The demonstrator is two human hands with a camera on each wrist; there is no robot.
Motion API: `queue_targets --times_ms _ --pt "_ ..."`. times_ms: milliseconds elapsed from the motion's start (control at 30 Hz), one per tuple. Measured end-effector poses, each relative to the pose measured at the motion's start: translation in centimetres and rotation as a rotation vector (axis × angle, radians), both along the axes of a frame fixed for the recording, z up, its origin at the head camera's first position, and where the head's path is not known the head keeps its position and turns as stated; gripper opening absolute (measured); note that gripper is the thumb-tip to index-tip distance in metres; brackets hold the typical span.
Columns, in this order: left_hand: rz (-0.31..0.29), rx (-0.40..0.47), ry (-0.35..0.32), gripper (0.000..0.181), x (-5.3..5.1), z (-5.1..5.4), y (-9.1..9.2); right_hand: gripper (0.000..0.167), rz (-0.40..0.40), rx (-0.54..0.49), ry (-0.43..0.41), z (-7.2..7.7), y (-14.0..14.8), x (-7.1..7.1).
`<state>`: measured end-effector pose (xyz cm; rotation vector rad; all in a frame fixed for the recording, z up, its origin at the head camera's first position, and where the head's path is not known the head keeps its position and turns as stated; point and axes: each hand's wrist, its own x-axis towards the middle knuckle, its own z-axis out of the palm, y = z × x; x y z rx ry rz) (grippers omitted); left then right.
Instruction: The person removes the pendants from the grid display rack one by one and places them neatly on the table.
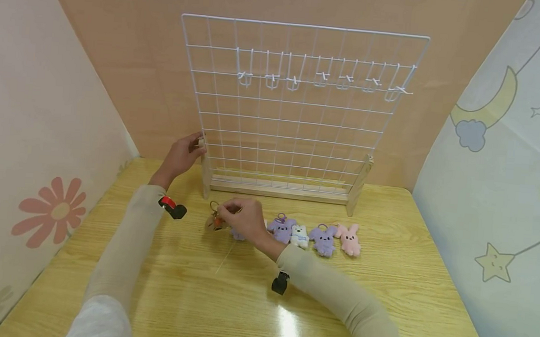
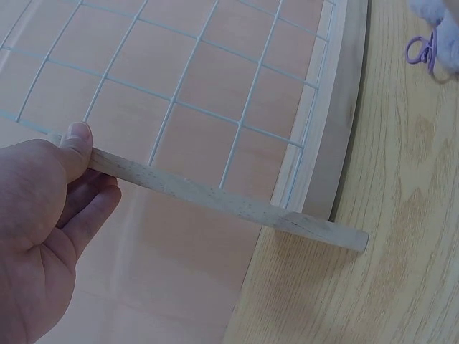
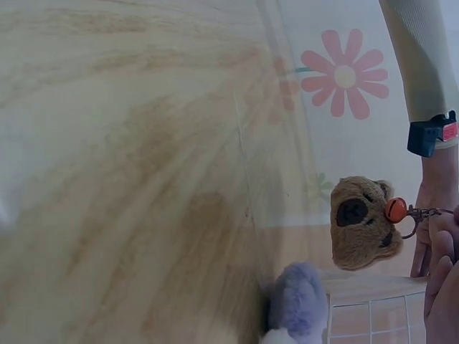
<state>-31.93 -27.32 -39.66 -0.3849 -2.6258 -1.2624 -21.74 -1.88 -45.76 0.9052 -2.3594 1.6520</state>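
Note:
My left hand [image 1: 181, 157] grips the upper end of the left wooden post [image 2: 215, 197] of a stand, thumb on the near face and fingers behind. That stand holds up a white wire grid [image 1: 305, 26]. With my right hand [image 1: 245, 220] I pinch the chain of a plush bear-head keychain [image 3: 358, 223], brown and furry, with an orange bell [image 3: 396, 210] and a metal ring. It hangs just above the table, in front of the stand's left foot. Behind my right hand a purple plush keychain [image 1: 238, 235] is partly hidden.
Several white hooks [image 1: 272, 79] hang in a row on the upper grid. Before the stand lie purple plush keychains [image 1: 324, 241], a white one [image 1: 299, 237] and a pink one [image 1: 350, 241] on the wooden table [image 1: 221, 302]. Patterned walls flank both sides.

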Motion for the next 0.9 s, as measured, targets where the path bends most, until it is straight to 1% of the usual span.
queue_targets --times_ms 233,433,533,667,800,900 --pt "-0.003 0.007 0.001 0.058 0.0 -0.1 0.0 0.015 0.021 -0.003 -0.035 -1.2 -0.3 1.0" --pt "-0.002 0.006 -0.002 0.057 -0.1 -0.2 -0.1 0.016 0.025 0.042 -0.044 -1.8 -0.6 1.8" --pt "-0.002 0.004 0.004 0.057 -0.1 -0.1 0.0 0.017 0.035 0.048 -0.056 -2.0 -0.6 2.0" --pt "-0.002 0.005 0.013 0.057 0.0 -0.1 0.0 0.017 0.043 0.056 -0.057 -2.2 -0.6 1.9" --pt "0.006 0.0 0.006 0.056 -0.1 -0.2 0.0 0.017 0.03 0.085 -0.038 -2.4 -0.7 1.2" --pt "0.009 -0.01 0.003 0.056 -0.2 -0.2 0.0 0.017 0.03 0.089 -0.05 -2.5 -0.7 0.7"
